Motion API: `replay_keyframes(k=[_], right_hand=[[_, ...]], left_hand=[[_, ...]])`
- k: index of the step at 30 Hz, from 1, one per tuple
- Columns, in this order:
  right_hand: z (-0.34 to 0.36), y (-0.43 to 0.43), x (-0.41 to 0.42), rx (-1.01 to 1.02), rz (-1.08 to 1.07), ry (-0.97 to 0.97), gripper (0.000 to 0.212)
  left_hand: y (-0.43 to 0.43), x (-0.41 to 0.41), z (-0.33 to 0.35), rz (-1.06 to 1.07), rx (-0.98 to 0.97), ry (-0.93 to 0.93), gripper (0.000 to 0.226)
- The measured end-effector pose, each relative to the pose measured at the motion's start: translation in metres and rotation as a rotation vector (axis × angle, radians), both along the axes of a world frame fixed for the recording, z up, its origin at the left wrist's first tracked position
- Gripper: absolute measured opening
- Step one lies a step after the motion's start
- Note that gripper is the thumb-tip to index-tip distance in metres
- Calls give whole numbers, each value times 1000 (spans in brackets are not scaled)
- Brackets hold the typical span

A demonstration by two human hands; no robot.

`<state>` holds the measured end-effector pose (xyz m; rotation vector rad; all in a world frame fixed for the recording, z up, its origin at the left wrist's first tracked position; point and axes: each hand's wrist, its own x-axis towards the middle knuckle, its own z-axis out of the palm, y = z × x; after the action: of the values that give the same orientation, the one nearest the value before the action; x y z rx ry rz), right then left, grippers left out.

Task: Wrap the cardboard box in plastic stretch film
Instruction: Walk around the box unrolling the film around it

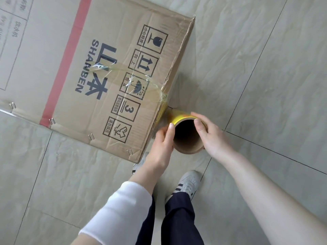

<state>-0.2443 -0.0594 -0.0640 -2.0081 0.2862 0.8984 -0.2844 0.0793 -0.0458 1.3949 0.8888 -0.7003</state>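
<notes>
On the floor, 10 o'clock of view: the cardboard box (106, 50) lies printed face up on the tiled floor (265, 68). Its far and left portions are cut off by the frame edge.
At the box's 4 o'clock edge: the film roll (189, 149) is held just beside the box wall, open core end towards my camera.
Left hand: the left hand (161, 140) wraps the roll from 9 o'clock, thumb laid along the core rim, fingers curled behind it.
Right hand: the right hand (210, 135) grips the roll from 3 o'clock, thumb hooked over the rim near 1 o'clock, fingers curled round the outside.
Film: a bunched film strand (123, 71) runs from about the centre of the printed face to the 4 o'clock edge, then drops over it towards the roll.
Step in hand: I judge this an early pass. Only one thin rope of film sits on the box, and most of the cardboard is bare.
Next move: I would carry the roll round the box under tension. The core should turn in both hands so the film pays out flat, not roped.
Hidden: the box walls and underside, and the fingers behind the roll.
Unclear: how the strand's start is anchored. A faint sheen between the box edge and the roll may be flat film, but I cannot confirm it.
Also in view: a shoe (189, 181) and a white sleeve (122, 209) at 6 o'clock.
</notes>
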Motion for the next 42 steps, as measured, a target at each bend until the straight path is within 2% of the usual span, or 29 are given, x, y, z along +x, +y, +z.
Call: replay_keyframes(k=[2, 4, 7, 9, 11, 13, 16, 18, 22, 25, 28, 30, 32, 34, 36, 39, 42], right_hand=[[-1, 8, -3, 63, -109, -10, 39], [-2, 12, -9, 226, -306, 67, 43], [-1, 16, -29, 420, -571, 236, 73], [-1, 20, -43, 356, -664, 223, 71], [8, 25, -41, 145, -614, 89, 46], [19, 21, -27, -28, -377, -6, 30], [23, 11, -12, -96, -53, 76, 30], [18, 6, -16, -120, 38, 108, 41], [3, 5, -32, -135, -6, 107, 52], [1, 7, -43, 17, -112, 87, 56], [7, 9, -68, 224, -367, 95, 56], [7, 13, -85, 216, -578, 83, 59], [8, 21, -94, 92, -705, 80, 55], [9, 28, -100, -86, -602, 85, 46], [12, 34, -108, -111, -450, 105, 43], [13, 45, -116, -49, -293, 153, 46], [9, 58, -117, -56, -248, 146, 57]], left_hand=[[9, 16, 4, -220, 176, 5, 55], [11, 22, 5, -331, 211, 26, 58], [9, 17, 2, -329, 167, -18, 59], [8, 6, 0, -279, 88, -105, 58], [3, -9, 2, -195, 32, -167, 56], [-6, -26, 8, -8, -31, -142, 56], [-23, -45, 21, 195, -136, -3, 47], [-24, -52, 22, 146, -112, 81, 50], [-2, -34, 12, -243, 223, 57, 54], [14, -15, 2, -396, 127, -104, 49], [19, -13, -12, -600, 30, -160, 50], [17, -22, -15, -569, 59, -172, 46], [14, -40, -12, -442, 60, -167, 50], [16, -65, -8, -283, 39, -116, 61], [22, -93, -5, -205, 41, -92, 56], [39, -120, 5, -232, -5, -52, 49], [58, -110, 7, -291, -46, -8, 51]])
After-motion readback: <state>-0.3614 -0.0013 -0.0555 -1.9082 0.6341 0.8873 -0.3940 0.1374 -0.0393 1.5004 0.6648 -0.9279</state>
